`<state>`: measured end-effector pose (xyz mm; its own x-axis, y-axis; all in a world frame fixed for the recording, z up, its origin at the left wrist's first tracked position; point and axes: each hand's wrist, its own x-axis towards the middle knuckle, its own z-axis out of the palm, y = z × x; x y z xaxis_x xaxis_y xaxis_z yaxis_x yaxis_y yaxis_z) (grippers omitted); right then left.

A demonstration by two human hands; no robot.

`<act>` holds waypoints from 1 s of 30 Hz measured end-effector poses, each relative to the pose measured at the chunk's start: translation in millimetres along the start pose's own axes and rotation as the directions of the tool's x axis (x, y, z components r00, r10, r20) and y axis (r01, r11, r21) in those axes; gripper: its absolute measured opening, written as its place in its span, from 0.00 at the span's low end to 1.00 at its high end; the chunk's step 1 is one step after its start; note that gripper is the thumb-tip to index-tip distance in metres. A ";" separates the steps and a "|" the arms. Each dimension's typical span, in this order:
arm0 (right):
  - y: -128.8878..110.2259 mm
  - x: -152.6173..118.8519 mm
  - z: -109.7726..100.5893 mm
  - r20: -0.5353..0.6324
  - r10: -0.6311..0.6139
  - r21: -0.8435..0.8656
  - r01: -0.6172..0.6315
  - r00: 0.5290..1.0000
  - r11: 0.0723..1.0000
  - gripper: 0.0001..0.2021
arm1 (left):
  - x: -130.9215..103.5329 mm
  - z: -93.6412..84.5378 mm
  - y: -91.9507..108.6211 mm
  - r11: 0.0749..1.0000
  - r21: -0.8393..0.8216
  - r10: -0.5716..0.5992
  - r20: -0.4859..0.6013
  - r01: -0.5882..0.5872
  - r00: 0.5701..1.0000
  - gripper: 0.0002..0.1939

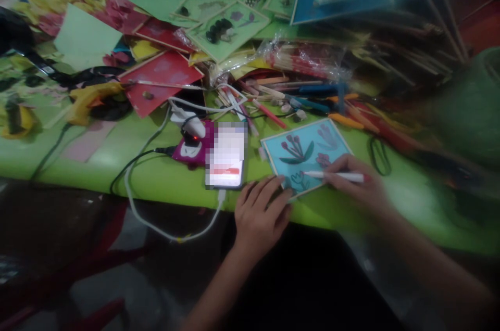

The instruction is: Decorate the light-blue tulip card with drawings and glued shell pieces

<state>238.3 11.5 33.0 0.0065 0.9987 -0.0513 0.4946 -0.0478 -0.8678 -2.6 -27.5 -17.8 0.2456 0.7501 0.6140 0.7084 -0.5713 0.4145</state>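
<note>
A blue card [312,146] with a pale border lies tilted at the front edge of the green table. Red and purple flowers with green leaves are on it, and a dark outlined tulip is near its lower corner. My right hand [357,182] is closed round a white marker [346,176] with a red end, its tip at the card beside the tulip. My left hand [263,211] rests palm down, fingers spread, with fingertips at the card's lower left edge. It holds nothing.
Left of the card are a lit phone [228,156], a purple power strip [193,151] and a white cable [156,232]. Behind lie several pens, a red card [164,81], a green card [228,29] and a yellow glue gun [91,102]. A blurred green round object [469,107] stands right.
</note>
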 end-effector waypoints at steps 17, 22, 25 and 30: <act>0.4 -1.2 -0.8 0.008 -0.001 -0.021 0.001 1.000 1.000 0.14 | -1.6 0.6 -0.3 1.000 0.001 -0.002 -0.003 0.002 1.000 0.11; -1.9 -1.0 -1.3 0.026 0.005 -0.004 -0.005 1.000 1.000 0.13 | -0.6 0.3 0.2 1.000 -0.002 -0.001 -0.004 0.001 1.000 0.11; -2.4 -1.3 -2.6 0.061 0.021 -0.002 -0.021 0.998 1.000 0.13 | 0.2 0.2 0.2 1.000 0.000 -0.001 -0.007 0.001 1.000 0.10; -3.3 -0.1 -1.2 0.016 0.026 0.010 -0.026 1.000 1.000 0.14 | 0.0 0.1 -0.1 1.000 0.002 0.003 -0.005 -0.003 1.000 0.11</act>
<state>237.7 11.5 36.5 0.0053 0.9966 -0.0819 0.4854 -0.0741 -0.8711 -2.6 -27.4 -17.9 0.2445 0.7471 0.6182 0.7093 -0.5725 0.4113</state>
